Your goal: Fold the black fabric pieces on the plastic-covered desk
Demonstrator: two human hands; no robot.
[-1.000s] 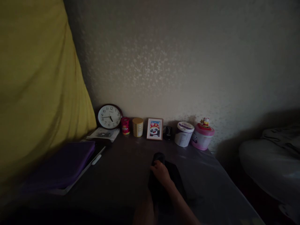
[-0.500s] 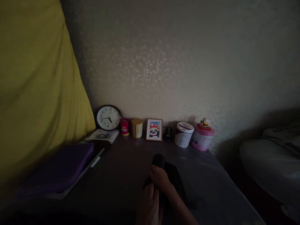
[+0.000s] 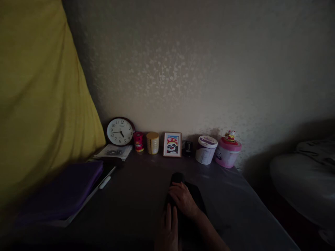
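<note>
A dark, soft-looking object [image 3: 195, 195], perhaps folded cloth with a rolled end [image 3: 177, 177], lies on the dark table [image 3: 131, 195] in front of me. My right hand [image 3: 183, 200] rests on top of it, fingers curled over its left part. My left hand [image 3: 167, 230] lies just below, fingers stretched forward and touching the dark object's near left edge. The light is dim and the object's shape is hard to make out.
Along the wall stand a round clock [image 3: 120, 131], a red can [image 3: 138, 141], a yellow tin [image 3: 152, 142], a framed panda picture [image 3: 172, 144], a white tub [image 3: 205, 149] and a pink tub [image 3: 227, 152]. A purple folder [image 3: 65, 191] lies left, yellow fabric [image 3: 39, 104] beyond it.
My left hand has come up from the bottom edge and now lies beside the right hand on the dark object. My right hand shifted slightly nearer.
</note>
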